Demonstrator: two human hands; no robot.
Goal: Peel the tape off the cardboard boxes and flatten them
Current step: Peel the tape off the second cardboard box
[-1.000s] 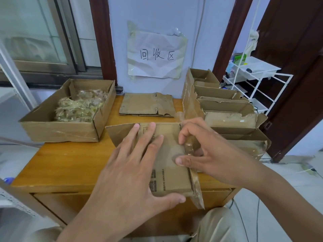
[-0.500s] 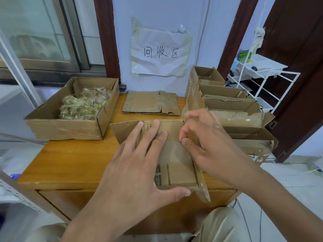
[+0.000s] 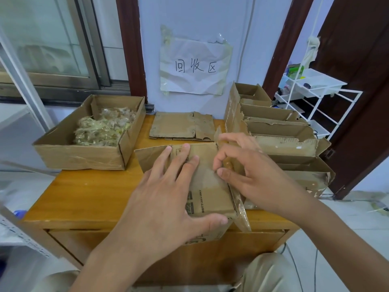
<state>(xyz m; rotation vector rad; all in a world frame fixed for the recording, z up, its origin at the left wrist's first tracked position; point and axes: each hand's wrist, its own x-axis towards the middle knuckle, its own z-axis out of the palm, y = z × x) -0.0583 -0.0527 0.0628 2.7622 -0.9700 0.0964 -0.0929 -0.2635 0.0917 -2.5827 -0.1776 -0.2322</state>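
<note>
Fingers (image 3: 185, 159) of the left hand (image 3: 168, 199) lie spread and flat on the cardboard box (image 3: 208, 186) at the front edge of the wooden worktop (image 3: 84, 197), thumb hooked round its near edge. Beside it, the right hand (image 3: 252, 175) pinches a crumpled strip of brown tape (image 3: 228, 165) along the box's right side. More open boxes (image 3: 280, 131) stand just right of it.

box top (image 3: 207, 182) half under hands, forearms cropped
</note>
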